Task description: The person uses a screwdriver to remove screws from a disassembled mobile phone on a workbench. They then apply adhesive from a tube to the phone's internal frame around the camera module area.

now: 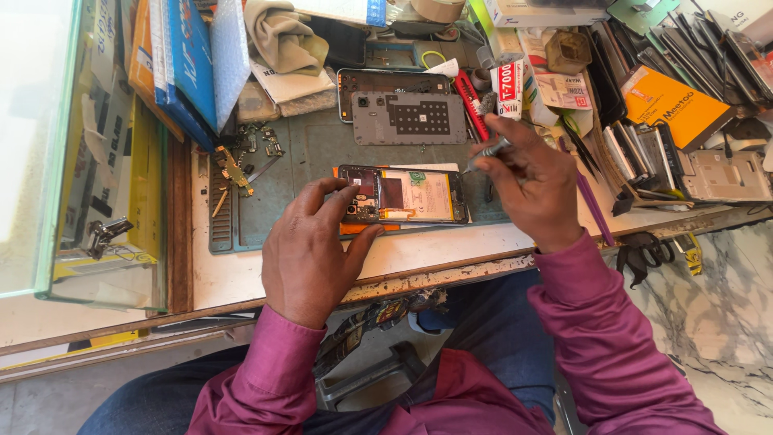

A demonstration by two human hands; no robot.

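— Opened smartphone (pixel 403 195), back cover off, lies flat between our two hands on the grey-green repair mat (pixel 314 153). How do we hold it?

— Our left hand (pixel 310 254) comes up from below, wrist bent, palm down. Its fingers (pixel 326 193) curl over the phone's left end, fingertips pressed on the camera and board section, while the thumb (pixel 364 238) braces the near edge. So we pinch that end between fingertips and thumb.

— And the right?

— Our right hand (pixel 535 185) sits just beyond the phone's right end, knuckles up, magenta sleeve (pixel 604 322) trailing back toward us. Its fingers are bunched together around a thin metal tool (pixel 489 151), gripped like a pen. The tool's tip points left and down, close to the phone's far right corner; we cannot tell whether it touches.

— What lies beyond the fingertips?

— Just past our left fingertips, farther up the mat, rests the removed grey back cover (pixel 409 118), inner side up. A red-handled tool (pixel 469 103) lies beside it, just beyond our right fingers. Left of our left hand, small loose phone parts (pixel 241 161) are scattered on the mat.

— And under the phone?

— An orange strip (pixel 366 229) shows beneath its near edge, right by our left thumb. A purple stick (pixel 594 208) lies at the outer side of our right hand.
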